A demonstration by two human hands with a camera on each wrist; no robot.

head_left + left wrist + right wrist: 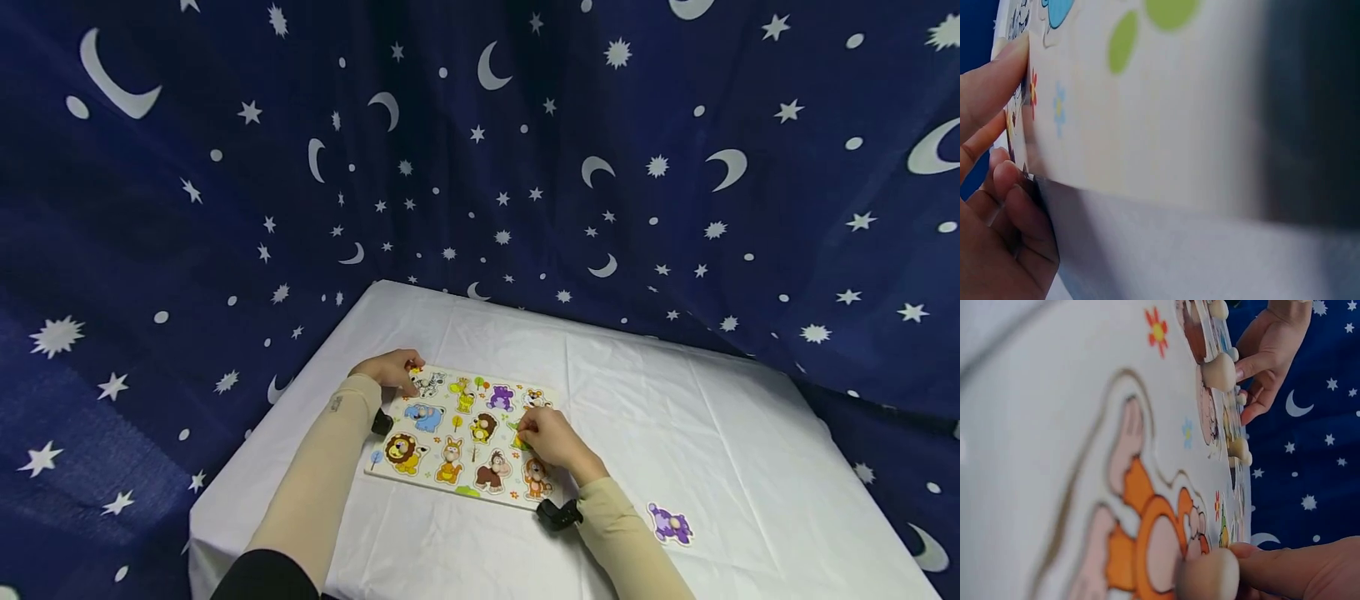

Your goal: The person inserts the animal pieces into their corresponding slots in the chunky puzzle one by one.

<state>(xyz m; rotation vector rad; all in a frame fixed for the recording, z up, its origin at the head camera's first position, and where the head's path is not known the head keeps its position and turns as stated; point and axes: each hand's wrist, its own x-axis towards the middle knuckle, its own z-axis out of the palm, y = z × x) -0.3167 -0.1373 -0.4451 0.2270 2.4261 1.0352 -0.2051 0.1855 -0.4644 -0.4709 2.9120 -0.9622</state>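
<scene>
A wooden knob puzzle board [435, 487] with several animal pieces lies on the table. At its far left corner my left hand [387, 367] grips the edge, the thumb on top beside the zebra piece [430, 384]; the left wrist view shows the other fingers [1019, 206] curled at the board's side. On the right part of the board my right hand [553, 437] pinches a green-and-yellow animal puzzle piece [521, 444], mostly hidden by the fingers. The orange animal piece [1161, 537] with a round knob [1210, 575] lies nearest the right wrist. A purple animal puzzle piece [670, 525] lies off the board.
White cloth covers the table [622, 392]. Dark blue curtain [480, 167] with moons and stars hangs behind and around the table. A black wrist camera [558, 515] on the right wrist overlaps the board's near right corner in the head view.
</scene>
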